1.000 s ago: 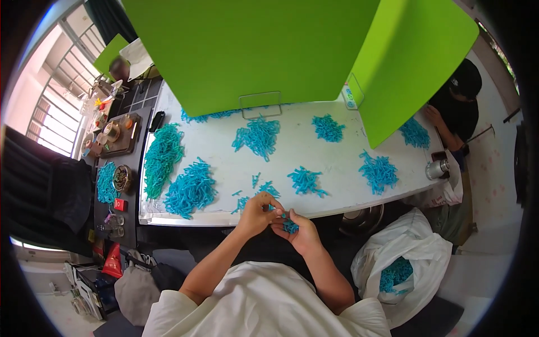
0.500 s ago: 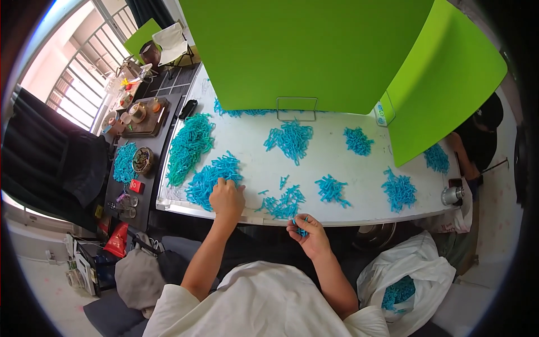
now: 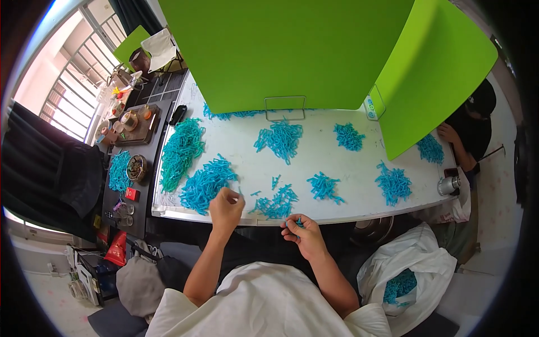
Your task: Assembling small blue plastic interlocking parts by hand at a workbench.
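My left hand (image 3: 226, 210) is pinched just off the right edge of a heap of thin blue plastic pieces (image 3: 205, 184); a slim, blurred piece juts up from its fingertips. At the table's front edge, my right hand (image 3: 303, 236) is curled around a few small blue plastic pieces (image 3: 298, 223). Between and just beyond my hands lies a loose scatter of the same pieces (image 3: 275, 203). A smaller cluster (image 3: 324, 186) sits to its right. The pieces' exact shape is too small to tell.
More blue piles (image 3: 281, 140) dot the white table (image 3: 348, 163), and a greener heap (image 3: 182, 151) lies at left. Tall green panels (image 3: 292, 50) stand behind. A white bag (image 3: 432, 264) of blue pieces is at lower right. Another person's arm (image 3: 457, 147) shows at far right.
My left hand has drawn back from the blue heap toward me, and a thin piece shows at its fingertips. My right hand's fingers have closed further. The whole view has shifted slightly.
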### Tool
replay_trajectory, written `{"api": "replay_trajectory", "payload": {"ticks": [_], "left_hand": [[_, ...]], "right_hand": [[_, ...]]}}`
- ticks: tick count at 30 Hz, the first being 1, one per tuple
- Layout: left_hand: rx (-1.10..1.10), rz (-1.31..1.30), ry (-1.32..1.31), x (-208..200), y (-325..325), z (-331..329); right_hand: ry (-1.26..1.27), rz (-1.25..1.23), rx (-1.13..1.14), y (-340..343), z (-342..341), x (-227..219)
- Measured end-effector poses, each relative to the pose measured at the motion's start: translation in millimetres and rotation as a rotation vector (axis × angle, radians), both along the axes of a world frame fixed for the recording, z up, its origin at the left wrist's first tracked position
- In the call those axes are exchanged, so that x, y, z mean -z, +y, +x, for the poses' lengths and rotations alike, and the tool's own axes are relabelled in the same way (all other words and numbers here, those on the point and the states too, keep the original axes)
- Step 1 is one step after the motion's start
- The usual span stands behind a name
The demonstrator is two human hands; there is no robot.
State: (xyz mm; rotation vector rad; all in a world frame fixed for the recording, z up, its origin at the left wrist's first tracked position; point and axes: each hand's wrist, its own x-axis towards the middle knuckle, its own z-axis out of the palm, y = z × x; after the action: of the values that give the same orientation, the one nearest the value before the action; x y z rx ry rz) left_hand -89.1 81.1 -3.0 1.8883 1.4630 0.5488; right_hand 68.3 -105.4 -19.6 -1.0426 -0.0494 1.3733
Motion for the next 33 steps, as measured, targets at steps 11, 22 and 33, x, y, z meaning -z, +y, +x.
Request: {"api": "replay_trajectory", "payload": {"ticks": [11, 22, 33], "left_hand": [[0.284, -0.871, -0.677, -8, -44, 18], [0.323, -0.812, -0.684, -1, -57, 33], [0.461, -0.541, -0.396, -8, -73, 67]], "right_hand": [[-0.028, 0.201, -0.049, 13, 3, -24], [-0.168, 0.141, -0.021, 4, 8, -27], [-0.107, 0.035, -0.111, -6, 45, -8]]}}
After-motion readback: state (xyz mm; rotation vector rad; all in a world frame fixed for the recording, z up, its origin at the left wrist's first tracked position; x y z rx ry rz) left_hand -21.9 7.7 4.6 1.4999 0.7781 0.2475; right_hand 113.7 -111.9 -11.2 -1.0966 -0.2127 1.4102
